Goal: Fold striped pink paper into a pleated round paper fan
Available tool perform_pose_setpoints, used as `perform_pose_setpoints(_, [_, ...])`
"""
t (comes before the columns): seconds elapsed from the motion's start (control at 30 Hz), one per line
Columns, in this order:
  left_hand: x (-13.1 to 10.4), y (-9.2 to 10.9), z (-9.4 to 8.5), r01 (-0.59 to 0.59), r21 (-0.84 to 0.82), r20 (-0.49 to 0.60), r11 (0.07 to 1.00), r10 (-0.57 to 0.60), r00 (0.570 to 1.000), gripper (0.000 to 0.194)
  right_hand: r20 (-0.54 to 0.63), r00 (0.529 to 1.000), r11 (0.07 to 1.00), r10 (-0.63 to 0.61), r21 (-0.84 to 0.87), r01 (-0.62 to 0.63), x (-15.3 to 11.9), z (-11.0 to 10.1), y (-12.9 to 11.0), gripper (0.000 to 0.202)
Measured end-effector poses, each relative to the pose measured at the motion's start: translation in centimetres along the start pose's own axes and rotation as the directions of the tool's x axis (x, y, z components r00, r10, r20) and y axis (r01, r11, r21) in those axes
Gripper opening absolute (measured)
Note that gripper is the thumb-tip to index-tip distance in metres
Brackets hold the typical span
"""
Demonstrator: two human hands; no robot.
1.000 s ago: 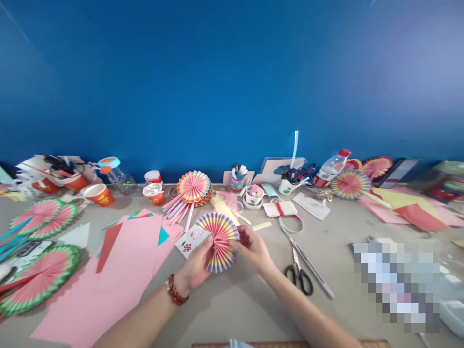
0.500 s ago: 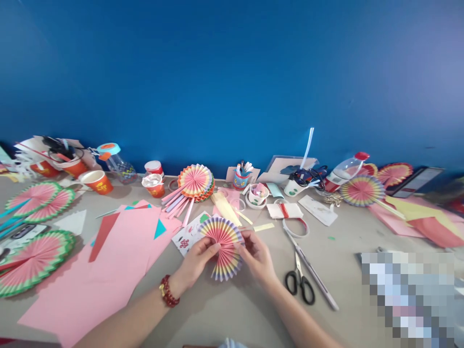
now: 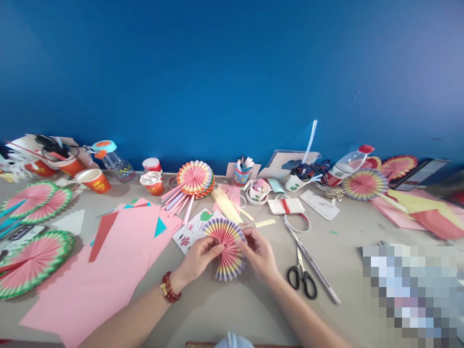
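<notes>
A pleated paper fan [image 3: 231, 249], pink in the middle with yellow and purple edges, is spread between my two hands above the grey table. My left hand [image 3: 199, 258] pinches its left side near the centre, thumb on top. At its right edge my right hand [image 3: 258, 251] grips the folds between thumb and fingers. The fan opens into a part circle, with a gap at the lower left. Just behind it lies a white printed card [image 3: 188, 234], partly covered by the fan. A red bead bracelet [image 3: 170, 287] is on my left wrist.
Black-handled scissors [image 3: 302, 278] and a long pale cutter [image 3: 321, 273] lie right of my right hand. Pink paper sheets [image 3: 112, 270] cover the left. Finished fans [image 3: 195, 178], paper cups [image 3: 94, 181] and a bottle [image 3: 348, 166] stand along the blue wall. A blurred patch hides the lower right.
The fan and both hands have shifted slightly to the right in view, the hands still gripping the fan. The camera view has moved a little too.
</notes>
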State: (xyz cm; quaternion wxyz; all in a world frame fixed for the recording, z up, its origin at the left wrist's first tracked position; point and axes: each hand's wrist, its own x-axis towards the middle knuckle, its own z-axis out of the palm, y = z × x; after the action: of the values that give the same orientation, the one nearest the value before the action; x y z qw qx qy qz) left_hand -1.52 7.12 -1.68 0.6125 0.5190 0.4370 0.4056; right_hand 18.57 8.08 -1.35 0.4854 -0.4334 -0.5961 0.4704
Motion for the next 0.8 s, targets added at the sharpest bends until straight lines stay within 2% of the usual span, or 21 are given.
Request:
perform_pose_setpoints(0.13, [0.0,-0.1,-0.1,0.011,-0.016,-0.005,1.0,-0.011,1.0,0.035,0.01,1.0,0.999,0.026,0.024,-0.026,0.2,-0.2,0.1,0.028])
perform_pose_setpoints(0.27, [0.0,0.3,0.0,0.103,-0.221,0.0,0.97,-0.106,0.994,0.034,0.045,0.997,0.996,0.06,0.058,-0.063,0.2,-0.4,0.1,0.032])
perform_pose_setpoints(0.37, [0.0,0.7,0.0,0.143,-0.306,0.018,0.941,-0.144,0.989,0.032,0.038,0.997,0.995,0.071,0.066,-0.074,0.2,-0.5,0.0,0.031])
perform_pose_setpoints(0.53, [0.0,0.6,-0.1,0.138,-0.292,0.003,0.946,-0.144,0.99,0.03,0.033,0.997,0.996,0.07,0.06,-0.072,0.3,-0.6,-0.2,0.028])
perform_pose_setpoints(0.8, [0.0,0.5,-0.5,0.142,-0.243,0.006,0.959,-0.145,0.989,0.026,0.224,0.973,0.992,0.052,0.099,-0.076,0.6,-1.8,-1.4,0.033])
